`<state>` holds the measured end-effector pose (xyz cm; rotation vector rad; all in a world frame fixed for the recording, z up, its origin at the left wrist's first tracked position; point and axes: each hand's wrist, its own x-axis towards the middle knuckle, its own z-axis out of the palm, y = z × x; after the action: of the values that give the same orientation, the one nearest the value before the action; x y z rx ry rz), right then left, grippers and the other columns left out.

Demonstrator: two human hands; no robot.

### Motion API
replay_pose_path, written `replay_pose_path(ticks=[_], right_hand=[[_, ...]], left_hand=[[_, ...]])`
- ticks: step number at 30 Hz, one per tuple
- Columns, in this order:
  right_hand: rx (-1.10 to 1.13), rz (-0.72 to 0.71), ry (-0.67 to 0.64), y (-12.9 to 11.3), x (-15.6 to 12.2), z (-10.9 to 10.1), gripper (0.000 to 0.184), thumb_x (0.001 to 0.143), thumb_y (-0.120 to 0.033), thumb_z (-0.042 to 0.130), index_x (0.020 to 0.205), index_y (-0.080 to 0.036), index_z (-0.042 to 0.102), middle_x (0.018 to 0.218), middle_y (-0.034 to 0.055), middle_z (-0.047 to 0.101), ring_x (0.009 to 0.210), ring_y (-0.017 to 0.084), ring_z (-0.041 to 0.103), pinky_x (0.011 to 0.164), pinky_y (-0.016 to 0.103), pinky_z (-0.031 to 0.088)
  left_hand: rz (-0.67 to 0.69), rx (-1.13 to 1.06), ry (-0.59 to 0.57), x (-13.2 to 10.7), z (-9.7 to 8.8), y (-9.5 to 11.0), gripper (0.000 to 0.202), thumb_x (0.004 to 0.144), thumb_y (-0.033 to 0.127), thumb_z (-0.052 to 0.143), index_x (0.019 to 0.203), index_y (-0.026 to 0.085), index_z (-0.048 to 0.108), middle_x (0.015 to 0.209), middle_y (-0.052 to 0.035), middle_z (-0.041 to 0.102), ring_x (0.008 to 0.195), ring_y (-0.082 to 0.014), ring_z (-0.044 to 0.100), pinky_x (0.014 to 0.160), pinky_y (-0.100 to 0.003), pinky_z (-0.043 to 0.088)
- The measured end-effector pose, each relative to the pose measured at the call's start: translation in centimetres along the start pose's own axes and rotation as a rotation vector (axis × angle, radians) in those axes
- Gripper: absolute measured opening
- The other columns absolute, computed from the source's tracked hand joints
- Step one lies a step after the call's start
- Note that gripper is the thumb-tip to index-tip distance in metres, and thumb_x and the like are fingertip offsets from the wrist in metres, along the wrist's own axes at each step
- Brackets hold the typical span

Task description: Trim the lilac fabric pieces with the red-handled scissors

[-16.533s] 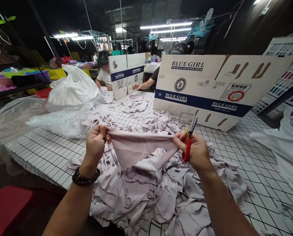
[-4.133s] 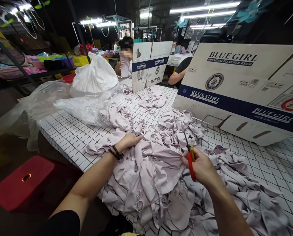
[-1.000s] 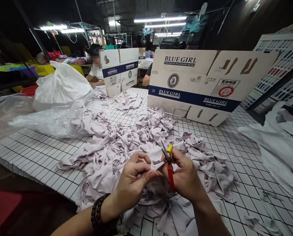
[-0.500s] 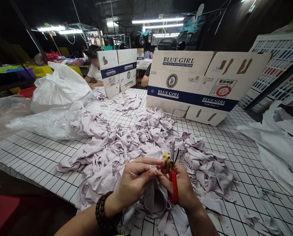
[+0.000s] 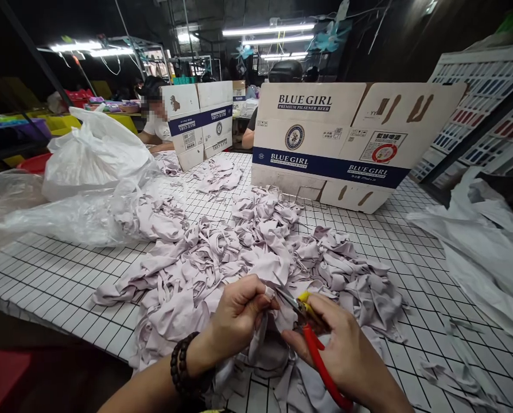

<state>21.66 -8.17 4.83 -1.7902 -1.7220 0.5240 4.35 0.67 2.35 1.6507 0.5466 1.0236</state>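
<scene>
Step in hand: it looks like trimming; the left hand (image 5: 239,312) offers up a pinched edge and the right hand (image 5: 346,358) brings the scissors (image 5: 314,344) to it
Left fingers: thumb and forefinger pressed together on a small fold at the top of the piece of cloth (image 5: 259,344); the other fingers curl loosely below
Right fingers: wrapped around the red handle of the scissors, thumb lying along the yellow part near the blades
Where the cloth is: held just above the near edge of the bench (image 5: 45,275); it hangs limp from the pinch, its lower part resting among the heap of pale lilac pieces (image 5: 248,246)
Scissors, pointing: the tips aim up and to the left, straight at the left fingertips; the long axis runs on a slant from the right palm, low and to the right, to the pinch
Blades: very near the pinched fold; I cannot tell whether they touch it, nor whether they stand apart
What the cut calls for: the fold kept taut and the left fingertips clear of the tips; a short, careful bite, since the cloth is soft and bunches easily
Around: a cardboard box (image 5: 325,143) stands across the bench beyond the heap; plastic bags (image 5: 93,155) lie to the left; another person (image 5: 153,120) sits at the far end
</scene>
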Motion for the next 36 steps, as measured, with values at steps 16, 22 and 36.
replay_pose_path(ticks=[16,22,36], right_hand=[[-0.202,-0.048,0.090,-0.9,-0.4,0.5,0.030,0.081,-0.048,0.064,0.074,-0.024,0.047,0.071,0.0008,0.057,0.060,0.018,0.056,0.051,0.028,0.043],[-0.256,-0.066,0.118,-0.9,-0.4,0.5,0.035,0.081,-0.052,0.063,0.070,-0.023,0.046,0.067,-0.0001,0.056,0.057,0.017,0.055,0.049,0.027,0.040],[-0.280,-0.107,0.139,-0.6,-0.4,0.8,0.037,0.079,-0.044,0.064,0.061,-0.024,0.039,0.056,-0.0023,0.050,0.051,0.014,0.048,0.046,0.024,0.033]], left_hand=[[0.025,0.063,-0.063,0.0,-0.4,-0.1,0.030,0.095,0.031,0.050,0.073,0.015,0.064,0.067,-0.0021,0.057,0.061,-0.0122,0.052,0.058,-0.022,0.040],[0.023,0.084,-0.078,0.1,-0.7,0.1,0.032,0.094,0.032,0.050,0.072,0.015,0.064,0.066,-0.0024,0.058,0.061,-0.0126,0.052,0.059,-0.023,0.040],[-0.055,0.018,-0.115,0.3,-1.0,0.6,0.042,0.093,0.045,0.050,0.068,0.014,0.064,0.064,-0.0039,0.059,0.060,-0.0124,0.052,0.056,-0.022,0.041]])
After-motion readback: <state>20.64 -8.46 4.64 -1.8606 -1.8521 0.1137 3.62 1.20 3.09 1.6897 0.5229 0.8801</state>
